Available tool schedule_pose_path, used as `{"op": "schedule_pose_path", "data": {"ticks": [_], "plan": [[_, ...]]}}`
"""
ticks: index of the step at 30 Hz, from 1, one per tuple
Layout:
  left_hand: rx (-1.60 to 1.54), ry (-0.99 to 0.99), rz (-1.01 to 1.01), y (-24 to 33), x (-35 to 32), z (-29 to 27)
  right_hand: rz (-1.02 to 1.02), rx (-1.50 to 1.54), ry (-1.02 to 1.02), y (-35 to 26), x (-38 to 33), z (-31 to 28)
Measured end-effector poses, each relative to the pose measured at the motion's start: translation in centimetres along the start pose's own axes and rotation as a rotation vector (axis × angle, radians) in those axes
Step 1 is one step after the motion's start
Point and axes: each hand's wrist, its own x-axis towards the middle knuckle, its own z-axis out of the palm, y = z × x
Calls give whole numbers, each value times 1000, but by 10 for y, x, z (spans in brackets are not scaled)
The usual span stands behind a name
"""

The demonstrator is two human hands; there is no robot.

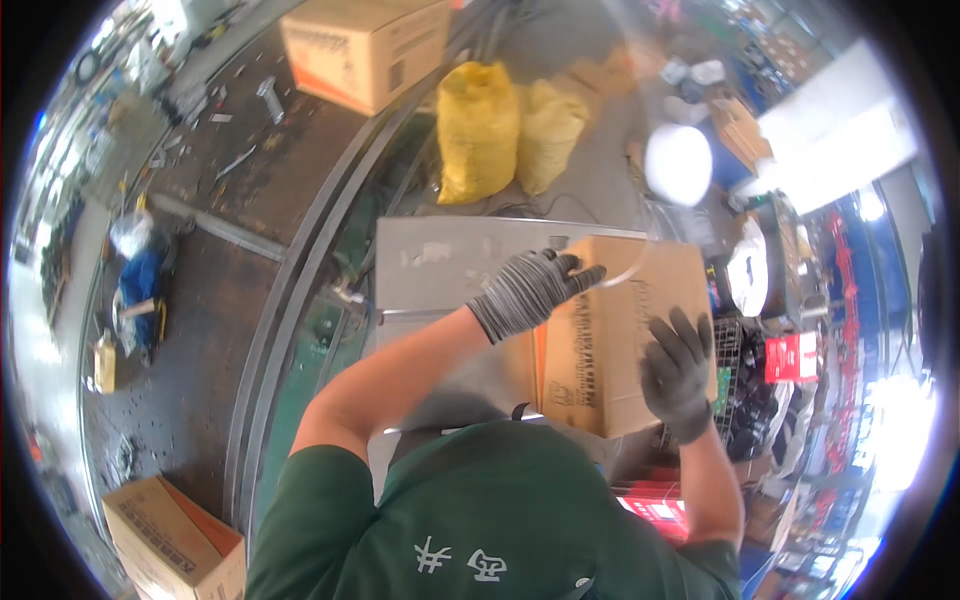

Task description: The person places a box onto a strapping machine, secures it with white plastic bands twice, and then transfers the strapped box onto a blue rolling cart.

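Note:
A brown cardboard box (645, 300) stands in front of me, on or against a grey metal-topped machine table (450, 260). My left hand (528, 290), in a striped grey glove, reaches across the box's far left part with its fingers stretched out. A thin pale strip (636, 262) curves over the box by those fingertips; whether the fingers touch it is unclear. My right hand (677, 375), in a dark grey glove, lies over the box's right side with its fingers spread. The box's lower left side is blurred.
Beyond the table stand two yellow sacks (478, 135). Left of it run metal rails (300, 240) beside a dark metal surface, with another carton (365, 55) at its far end and one (175, 540) at the near left. A wire basket (735, 370) and red boxes (790, 358) stand right.

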Motion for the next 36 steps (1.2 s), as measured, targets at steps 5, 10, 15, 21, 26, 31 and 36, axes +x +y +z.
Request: {"op": "schedule_pose_path", "data": {"ticks": [5,10,15,21,26,31,36], "plan": [[5,-156,56,69,56,29,79,-373,-174,113,-37,0],[-395,76,-349,65,76,78,686,-29,-119,253,-158,7],[-681,-375,-568,67,80,96,1045,891,712,353,-298,98],[-734,-502,-654,5,17,86,1049,864,403,260,-309,200],[-820,-706,-776,-93,-95,117,1246,573,140,207,-253,82],[-604,-705,-1142,-100,-112,172,1341,457,108,208,-254,83],[-1325,-161,-1019,-81,-65,170,1476,405,82,211,-260,86]]}}
